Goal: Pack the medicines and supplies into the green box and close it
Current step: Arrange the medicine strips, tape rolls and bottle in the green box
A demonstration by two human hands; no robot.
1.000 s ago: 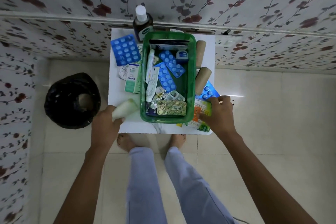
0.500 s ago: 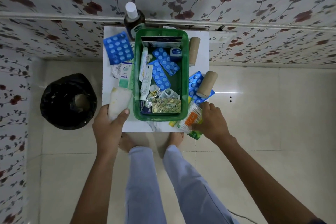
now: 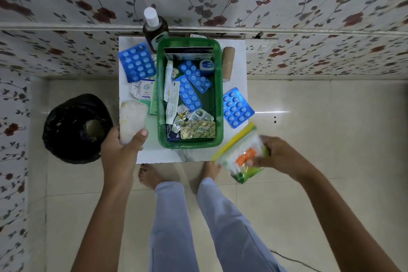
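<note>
The green box [image 3: 189, 93] sits open at the center of the frame, on a white surface [image 3: 154, 154] pushed against a flowered wall. Inside it lie 2 blue pill strips [image 3: 191, 86], a white tube [image 3: 169, 81], a small blue jar [image 3: 206, 66], a dark flat packet at the top end, a gold pill strip [image 3: 197, 132] at the bottom end and some crumpled foil pieces beside it.

The left hand [image 3: 122, 152], at the lower left of the surface, is closed around a white cotton roll [image 3: 132, 120], thumb across its lower end; the roll stands just left of the box. The right hand [image 3: 279, 157], to the lower right of the box and past the edge of the surface, grips a clear zip bag [image 3: 239, 155] with orange and green contents, blurred, held over the floor.

Outside the box, a blue pill strip [image 3: 137, 62] lies at the upper left of the surface, with a white and green carton [image 3: 147, 97] below it. A dark bottle [image 3: 155, 31] with a white cap stands at the top edge, touching the box rim. A brown bandage roll [image 3: 228, 62] lies just right of the box, and another blue pill strip [image 3: 237, 108] rests at the right edge. A bin lined with a black bag [image 3: 76, 128] stands on the floor at the left.
</note>
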